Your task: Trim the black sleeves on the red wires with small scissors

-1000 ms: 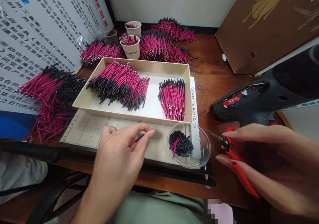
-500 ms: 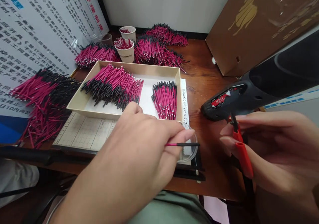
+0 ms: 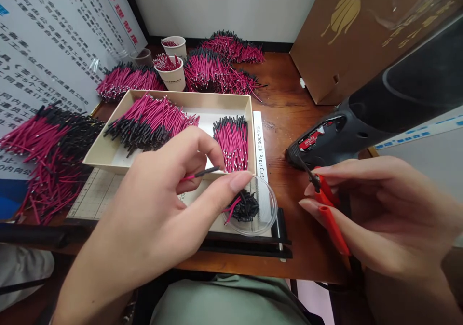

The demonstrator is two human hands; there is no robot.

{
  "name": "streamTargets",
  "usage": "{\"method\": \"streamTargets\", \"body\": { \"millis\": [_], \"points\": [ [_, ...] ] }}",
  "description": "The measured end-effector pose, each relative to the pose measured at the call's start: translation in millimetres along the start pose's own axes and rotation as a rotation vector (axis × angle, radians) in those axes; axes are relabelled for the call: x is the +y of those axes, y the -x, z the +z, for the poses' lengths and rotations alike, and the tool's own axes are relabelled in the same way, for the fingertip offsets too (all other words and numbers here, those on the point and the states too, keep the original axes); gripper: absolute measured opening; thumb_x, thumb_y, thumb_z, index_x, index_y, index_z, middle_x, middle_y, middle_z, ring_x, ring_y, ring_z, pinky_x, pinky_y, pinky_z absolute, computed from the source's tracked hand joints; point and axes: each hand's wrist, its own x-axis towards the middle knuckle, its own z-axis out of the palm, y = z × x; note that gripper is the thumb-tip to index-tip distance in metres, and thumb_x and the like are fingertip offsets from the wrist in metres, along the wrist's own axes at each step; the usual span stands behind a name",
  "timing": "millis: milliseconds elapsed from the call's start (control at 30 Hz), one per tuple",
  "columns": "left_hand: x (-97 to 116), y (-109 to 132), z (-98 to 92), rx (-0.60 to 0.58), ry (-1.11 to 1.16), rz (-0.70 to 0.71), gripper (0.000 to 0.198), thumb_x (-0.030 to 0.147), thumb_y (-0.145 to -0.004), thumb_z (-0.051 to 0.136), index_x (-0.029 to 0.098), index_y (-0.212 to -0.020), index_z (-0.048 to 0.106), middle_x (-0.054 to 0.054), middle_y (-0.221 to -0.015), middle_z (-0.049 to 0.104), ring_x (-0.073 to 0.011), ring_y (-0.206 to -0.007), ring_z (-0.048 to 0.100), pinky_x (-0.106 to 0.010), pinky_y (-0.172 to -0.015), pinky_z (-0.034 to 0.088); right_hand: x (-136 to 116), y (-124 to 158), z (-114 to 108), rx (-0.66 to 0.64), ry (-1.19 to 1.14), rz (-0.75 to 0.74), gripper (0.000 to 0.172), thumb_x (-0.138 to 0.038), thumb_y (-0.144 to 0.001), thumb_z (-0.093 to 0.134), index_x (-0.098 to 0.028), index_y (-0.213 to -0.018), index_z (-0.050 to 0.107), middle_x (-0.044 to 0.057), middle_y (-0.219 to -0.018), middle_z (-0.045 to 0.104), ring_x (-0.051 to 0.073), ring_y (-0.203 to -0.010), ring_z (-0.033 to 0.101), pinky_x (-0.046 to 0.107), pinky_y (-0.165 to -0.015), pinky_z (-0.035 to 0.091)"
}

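My left hand [image 3: 170, 195] is in front of the cardboard tray [image 3: 238, 99], its thumb apart from the index finger. A red wire [image 3: 186, 177] with a black sleeve on its end lies in its curled fingers, sleeve pointing right. My right hand [image 3: 379, 209], to the right, grips small red-handled pliers [image 3: 331, 223], dark jaws pointing up and left. Below my left thumb is a clear round dish [image 3: 270, 216], holding black sleeve pieces and a few red wires. In the tray lie a large pile of black-ended red wires [image 3: 152, 117] and a neater bundle [image 3: 231, 142] at its right.
The tray rests on a paper cutter [image 3: 87, 195]. Behind it stand paper cups [image 3: 172, 80] of wires and several wire heaps [image 3: 213, 69]. More wires [image 3: 47, 156] lie left. A black heat gun [image 3: 347, 137] and a brown box [image 3: 325, 60] are at the right.
My left hand has moved left and turned, its thumb now spread and the wire shifted left with it. The dish's contents have come into sight. The pliers have shifted slightly left in view.
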Motion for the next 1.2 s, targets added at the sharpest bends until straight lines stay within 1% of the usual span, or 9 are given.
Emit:
{"method": "streamTargets", "body": {
  "millis": [133, 233, 367, 500, 600, 767, 867, 1000, 1200],
  "points": [
    [2.6, 0.4, -3.3, -0.08, -0.084, 0.106, 0.028, 0.028, -0.113, 0.061, 0.024, -0.087, 0.07, 0.009, -0.065, 0.064, -0.0078, -0.053, 0.051, -0.023, -0.051, 0.034, 1.4, 0.5, -0.3, -0.022, -0.039, 0.042, 0.023, -0.023, -0.096, 0.091, -0.027, -0.115, 0.077, -0.004, -0.081, 0.078, 0.01, -0.061, 0.07, 0.02, -0.054, 0.054],
    [4.7, -1.5, -1.0, -0.149, -0.168, 0.231, 0.03, 0.021, -0.111, 0.058, 0.024, -0.088, 0.076, 0.01, -0.061, 0.062, -0.0103, -0.053, 0.045, -0.029, -0.059, 0.036, 0.7, 0.4, -2.2, -0.13, -0.114, 0.137, 0.019, -0.03, -0.104, 0.086, -0.028, -0.119, 0.074, -0.002, -0.082, 0.081, 0.012, -0.062, 0.074, 0.02, -0.054, 0.054],
    [8.3, -3.7, 7.7, -0.262, -0.204, 0.304, 0.03, 0.014, -0.105, 0.057, 0.023, -0.086, 0.078, 0.007, -0.061, 0.063, -0.0153, -0.056, 0.041, -0.035, -0.064, 0.032, -2.8, -0.8, -4.9, -0.198, -0.248, 0.26, 0.016, -0.042, -0.111, 0.076, -0.03, -0.12, 0.072, 0.0, -0.08, 0.082, 0.011, -0.047, 0.06, 0.022, -0.042, 0.041],
    [10.7, -5.5, 15.5, -0.288, -0.307, 0.334, 0.032, 0.013, -0.1, 0.057, 0.025, -0.081, 0.079, 0.003, -0.06, 0.066, -0.021, -0.057, 0.038, -0.039, -0.067, 0.027, -12.8, -7.4, -9.1, -0.226, -0.35, 0.399, 0.014, -0.029, -0.106, 0.08, -0.033, -0.115, 0.072, -0.003, -0.079, 0.082, 0.011, -0.052, 0.064, 0.019, -0.051, 0.048],
    [9.0, -8.0, 19.8, -0.287, -0.355, 0.342, 0.036, 0.012, -0.099, 0.053, 0.026, -0.083, 0.082, 0.001, -0.06, 0.069, -0.0232, -0.058, 0.039, -0.04, -0.068, 0.028, -17.7, -9.8, -9.6, -0.229, -0.346, 0.473, 0.016, -0.027, -0.1, 0.085, -0.033, -0.108, 0.073, -0.003, -0.078, 0.082, 0.011, -0.05, 0.061, 0.022, -0.049, 0.044],
    [3.1, -12.7, 25.2, -0.28, -0.345, 0.343, 0.035, 0.01, -0.095, 0.057, 0.029, -0.085, 0.085, 0.004, -0.06, 0.073, -0.0228, -0.055, 0.042, -0.039, -0.066, 0.029, -10.8, -0.9, -2.1, -0.166, -0.387, 0.436, 0.019, -0.042, -0.101, 0.088, -0.034, -0.112, 0.075, -0.004, -0.07, 0.073, 0.012, -0.046, 0.053, 0.023, -0.04, 0.036],
    [2.3, -14.3, 26.8, -0.286, -0.318, 0.366, 0.036, 0.008, -0.094, 0.058, 0.028, -0.08, 0.084, 0.005, -0.057, 0.072, -0.0213, -0.052, 0.042, -0.04, -0.066, 0.03, -9.2, 0.8, -0.4, -0.162, -0.361, 0.4, 0.016, -0.034, -0.103, 0.085, -0.033, -0.115, 0.075, -0.003, -0.071, 0.073, 0.012, -0.048, 0.055, 0.023, -0.039, 0.035],
    [3.7, -15.0, 26.3, -0.312, -0.356, 0.35, 0.037, 0.009, -0.096, 0.053, 0.025, -0.083, 0.083, 0.003, -0.06, 0.073, -0.0211, -0.054, 0.043, -0.04, -0.069, 0.032, -16.1, -7.3, -1.9, -0.205, -0.347, 0.417, 0.022, -0.02, -0.094, 0.085, -0.03, -0.108, 0.072, -0.004, -0.07, 0.075, 0.014, -0.047, 0.059, 0.025, -0.039, 0.036],
    [3.3, -15.0, 18.9, -0.286, -0.382, 0.347, 0.037, 0.009, -0.094, 0.049, 0.024, -0.071, 0.073, 0.0, -0.059, 0.069, -0.0207, -0.056, 0.038, -0.039, -0.066, 0.026, -17.5, -12.8, -1.3, -0.199, -0.372, 0.44, 0.022, -0.02, -0.092, 0.083, -0.03, -0.104, 0.069, -0.005, -0.067, 0.074, 0.015, -0.044, 0.056, 0.026, -0.038, 0.035]
  ]
}}
